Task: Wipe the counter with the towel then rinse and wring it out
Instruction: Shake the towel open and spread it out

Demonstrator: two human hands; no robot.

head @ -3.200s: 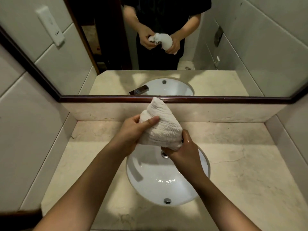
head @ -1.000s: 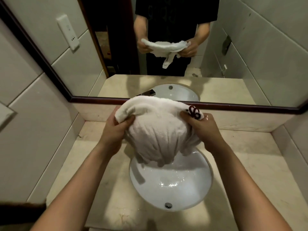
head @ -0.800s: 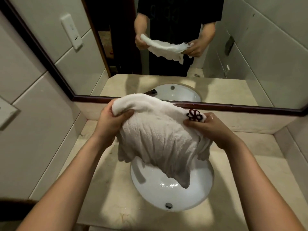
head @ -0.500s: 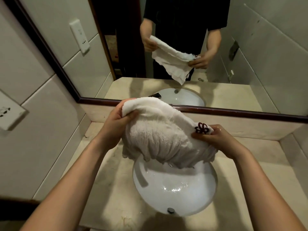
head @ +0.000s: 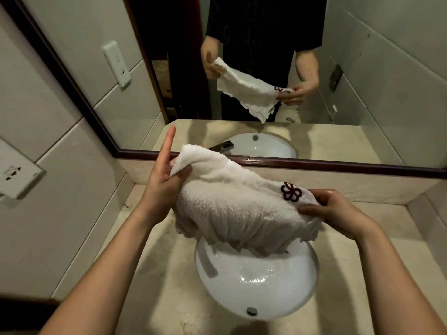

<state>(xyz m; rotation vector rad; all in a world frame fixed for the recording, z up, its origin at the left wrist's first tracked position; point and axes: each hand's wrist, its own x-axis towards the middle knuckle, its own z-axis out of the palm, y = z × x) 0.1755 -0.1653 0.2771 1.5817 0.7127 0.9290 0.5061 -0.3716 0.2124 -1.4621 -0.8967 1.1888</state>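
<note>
White towel (head: 237,209) held spread just above sink (head: 256,293), over back rim. One end pinched under left hand (head: 164,182) thumb, fingers straight; embroidered end gripped by right hand (head: 338,213). Judged: towel best gathered lengthwise, twisted hard over sink, drips kept off counter (head: 154,274).

I log a wall mirror (head: 387,44) across the upper frame, edged by a dark wooden frame (head: 338,164). A white socket plate (head: 14,176) is fixed to the pale tiled wall (head: 67,226) at mid left. The glass shows a second white plate (head: 117,64) upper left and a dark doorway (head: 186,56) upper centre.
</note>
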